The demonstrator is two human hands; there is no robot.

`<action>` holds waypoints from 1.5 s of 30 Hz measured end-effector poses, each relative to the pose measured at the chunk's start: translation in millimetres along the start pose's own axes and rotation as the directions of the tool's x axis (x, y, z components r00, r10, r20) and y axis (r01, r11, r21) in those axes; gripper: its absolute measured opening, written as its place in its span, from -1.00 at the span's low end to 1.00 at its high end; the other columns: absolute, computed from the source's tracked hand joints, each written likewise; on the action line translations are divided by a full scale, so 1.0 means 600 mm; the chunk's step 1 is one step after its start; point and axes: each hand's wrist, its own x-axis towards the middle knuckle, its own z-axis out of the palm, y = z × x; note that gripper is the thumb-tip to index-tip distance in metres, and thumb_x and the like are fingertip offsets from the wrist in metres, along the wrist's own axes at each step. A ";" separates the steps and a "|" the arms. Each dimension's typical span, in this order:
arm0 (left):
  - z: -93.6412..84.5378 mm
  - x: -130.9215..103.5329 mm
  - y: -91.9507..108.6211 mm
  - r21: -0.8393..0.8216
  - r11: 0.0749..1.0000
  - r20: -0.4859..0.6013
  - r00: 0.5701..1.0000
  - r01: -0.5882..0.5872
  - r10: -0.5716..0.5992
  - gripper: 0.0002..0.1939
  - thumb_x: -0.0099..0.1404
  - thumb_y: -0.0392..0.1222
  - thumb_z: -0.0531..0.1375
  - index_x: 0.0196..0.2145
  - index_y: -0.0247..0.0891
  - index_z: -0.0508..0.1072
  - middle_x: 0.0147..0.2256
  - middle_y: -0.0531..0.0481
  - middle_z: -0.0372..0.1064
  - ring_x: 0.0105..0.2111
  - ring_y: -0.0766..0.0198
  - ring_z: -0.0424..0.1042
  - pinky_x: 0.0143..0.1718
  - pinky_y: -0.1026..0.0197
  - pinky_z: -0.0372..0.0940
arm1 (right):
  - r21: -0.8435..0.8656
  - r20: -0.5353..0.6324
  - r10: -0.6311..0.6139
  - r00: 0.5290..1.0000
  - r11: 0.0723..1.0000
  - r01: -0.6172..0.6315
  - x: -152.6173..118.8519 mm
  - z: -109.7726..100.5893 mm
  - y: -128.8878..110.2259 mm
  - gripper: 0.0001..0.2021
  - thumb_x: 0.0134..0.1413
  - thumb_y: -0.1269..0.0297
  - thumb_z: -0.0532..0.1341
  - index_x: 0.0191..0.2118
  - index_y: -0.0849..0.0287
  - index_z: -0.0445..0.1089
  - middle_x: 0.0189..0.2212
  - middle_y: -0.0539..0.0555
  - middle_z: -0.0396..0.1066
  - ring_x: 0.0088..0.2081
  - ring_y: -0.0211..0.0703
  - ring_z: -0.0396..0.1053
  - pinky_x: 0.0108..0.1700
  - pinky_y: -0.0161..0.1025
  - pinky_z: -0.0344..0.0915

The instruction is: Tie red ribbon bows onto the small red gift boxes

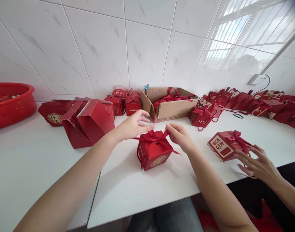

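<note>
A small red gift box (pixel 157 153) with a gold round print and a cord handle stands on the table in front of me. A red ribbon (pixel 153 137) crosses its top, tied at the middle, its tails spreading to both sides. My right hand (pixel 179 137) pinches a ribbon loop at the top right of the box. Above the box's left side is my left hand (pixel 137 125), fingers apart, its thumb beside a strip of ribbon that rises from the knot. Whether the thumb touches that strip is hard to see.
Behind the box stands a cardboard carton (pixel 176 109) of red ribbons. Folded red boxes (pixel 89 122) lie left, near a red plastic basin (pixel 12 104). At right, a co-worker's hand (pixel 258 162) touches a ribboned box (pixel 223 146). Several finished-looking boxes (pixel 255 103) line the wall.
</note>
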 end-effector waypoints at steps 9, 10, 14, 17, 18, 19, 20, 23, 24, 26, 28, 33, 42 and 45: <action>-0.051 -0.061 0.053 0.365 0.930 -0.231 0.963 -0.046 0.139 -0.56 0.12 0.18 0.23 -0.13 -0.08 0.35 -0.08 -0.02 0.40 -0.05 0.08 0.39 -0.04 0.05 0.32 | -0.091 0.218 -0.152 0.964 0.980 0.176 0.019 -0.066 0.028 -0.59 0.01 0.47 0.09 0.00 0.01 0.27 -0.26 0.00 0.33 -0.26 -0.27 0.32 -0.28 -0.32 0.26; -0.051 -0.063 0.050 0.405 0.913 -0.204 0.968 -0.049 0.143 -0.57 0.13 0.18 0.21 -0.11 -0.06 0.36 -0.07 0.00 0.40 -0.05 0.08 0.38 -0.04 0.06 0.32 | -0.116 0.361 -0.122 0.925 0.978 0.174 0.021 -0.075 0.032 -0.42 -0.05 0.50 0.12 0.13 -0.05 0.16 -0.08 0.04 0.31 -0.09 -0.22 0.31 -0.15 -0.26 0.29; -0.033 -0.063 0.018 0.526 0.847 -0.077 0.988 -0.075 0.135 -0.56 0.14 0.14 0.21 -0.05 -0.02 0.38 0.00 0.02 0.35 -0.02 0.04 0.34 -0.08 0.08 0.31 | -0.159 0.732 -0.017 0.681 0.968 0.195 0.025 -0.079 0.045 0.05 -0.18 0.43 0.32 0.33 -0.18 -0.34 0.28 0.13 -0.03 0.25 -0.04 0.04 0.17 0.01 0.12; -0.010 -0.063 -0.012 0.528 0.839 -0.084 0.975 -0.131 0.205 -0.68 0.17 0.05 0.21 -0.15 -0.08 0.44 -0.06 -0.01 0.38 -0.04 0.08 0.34 -0.09 0.11 0.31 | -0.111 0.726 -0.090 0.682 0.963 0.245 0.026 -0.058 0.048 0.15 -0.23 0.33 0.40 0.34 -0.14 -0.42 0.32 0.17 -0.14 0.29 0.00 -0.02 0.23 0.04 0.02; -0.002 -0.065 -0.021 0.517 0.842 -0.091 0.968 -0.154 0.232 -0.74 0.18 0.02 0.21 -0.20 -0.11 0.46 -0.11 -0.01 0.40 -0.09 0.11 0.36 -0.09 0.12 0.31 | -0.089 0.704 -0.124 0.699 0.961 0.260 0.026 -0.051 0.049 0.16 -0.24 0.32 0.41 0.34 -0.12 -0.41 0.32 0.18 -0.14 0.28 0.00 -0.01 0.24 0.03 0.01; 0.006 -0.068 -0.029 0.502 0.847 -0.094 0.962 -0.175 0.255 -0.80 0.20 -0.02 0.20 -0.26 -0.13 0.47 -0.17 -0.01 0.42 -0.14 0.14 0.39 -0.11 0.13 0.31 | -0.068 0.685 -0.149 0.713 0.961 0.267 0.025 -0.045 0.049 0.15 -0.24 0.30 0.41 0.35 -0.09 -0.39 0.31 0.19 -0.11 0.27 0.00 0.02 0.24 0.02 0.02; 0.012 -0.071 -0.037 0.486 0.851 -0.100 0.955 -0.198 0.279 -0.84 0.22 -0.05 0.19 -0.30 -0.15 0.48 -0.23 0.00 0.43 -0.19 0.18 0.40 -0.14 0.15 0.32 | -0.054 0.669 -0.161 0.725 0.963 0.264 0.024 -0.040 0.050 0.12 -0.24 0.30 0.41 0.35 -0.06 -0.34 0.30 0.20 -0.06 0.26 0.00 0.05 0.24 0.01 0.04; 0.024 -0.084 -0.054 0.458 0.837 -0.129 0.910 -0.298 0.394 -0.87 0.28 -0.16 0.14 -0.34 -0.19 0.47 -0.31 -0.01 0.42 -0.30 0.25 0.40 -0.24 0.20 0.33 | -0.047 0.612 -0.148 0.777 0.974 0.222 0.021 -0.032 0.050 0.02 -0.23 0.31 0.41 0.33 0.01 -0.17 0.22 0.21 0.12 0.21 0.01 0.14 0.20 -0.01 0.13; 0.026 -0.088 -0.057 0.454 0.825 -0.139 0.888 -0.336 0.438 -0.87 0.29 -0.18 0.12 -0.33 -0.20 0.47 -0.31 -0.02 0.42 -0.31 0.26 0.39 -0.26 0.22 0.32 | -0.051 0.581 -0.145 0.801 0.976 0.213 0.020 -0.031 0.051 0.00 -0.24 0.32 0.41 0.31 0.02 -0.13 0.21 0.21 0.13 0.20 0.02 0.16 0.19 0.00 0.15; 0.027 -0.094 -0.063 0.444 0.803 -0.155 0.849 -0.397 0.506 -0.89 0.30 -0.23 0.11 -0.30 -0.21 0.45 -0.31 -0.03 0.41 -0.30 0.28 0.39 -0.28 0.25 0.32 | -0.054 0.516 -0.158 0.842 0.975 0.216 0.021 -0.030 0.052 -0.03 -0.25 0.33 0.42 0.29 0.02 -0.08 0.21 0.21 0.11 0.19 0.04 0.16 0.18 0.02 0.16; 0.027 -0.097 -0.067 0.436 0.793 -0.167 0.827 -0.426 0.537 -0.90 0.30 -0.27 0.10 -0.28 -0.22 0.43 -0.31 -0.03 0.40 -0.29 0.30 0.39 -0.28 0.26 0.31 | -0.049 0.475 -0.182 0.861 0.971 0.232 0.023 -0.030 0.054 -0.03 -0.25 0.34 0.42 0.29 -0.01 -0.07 0.21 0.19 0.10 0.19 0.03 0.16 0.19 0.04 0.14; 0.026 -0.086 -0.086 0.395 0.842 -0.124 0.887 -0.366 0.444 -0.91 0.26 -0.31 0.08 -0.36 -0.22 0.38 -0.34 0.00 0.37 -0.33 0.30 0.37 -0.27 0.24 0.29 | -0.041 0.449 -0.176 0.876 0.975 0.217 0.027 -0.029 0.059 -0.02 -0.24 0.33 0.41 0.30 -0.03 -0.10 0.22 0.18 0.10 0.20 0.04 0.14 0.20 0.04 0.13; 0.049 -0.074 -0.111 0.038 0.983 0.012 0.984 -0.177 0.177 -0.82 0.06 -0.36 0.03 -0.33 -0.21 0.28 -0.33 0.03 0.33 -0.29 0.28 0.33 -0.18 0.20 0.27 | -0.005 0.440 -0.194 0.877 0.976 0.219 0.029 -0.022 0.067 -0.03 -0.23 0.30 0.41 0.30 -0.01 -0.10 0.23 0.19 0.09 0.22 0.05 0.10 0.20 0.04 0.11; 0.051 -0.068 -0.117 -0.034 0.993 0.098 0.988 -0.115 0.118 -0.78 0.08 -0.33 -0.01 -0.29 -0.23 0.32 -0.37 0.02 0.36 -0.36 0.27 0.34 -0.26 0.20 0.28 | 0.000 0.443 -0.192 0.876 0.977 0.215 0.029 -0.023 0.067 -0.05 -0.21 0.28 0.40 0.30 -0.02 -0.09 0.24 0.19 0.06 0.23 0.06 0.09 0.20 0.04 0.11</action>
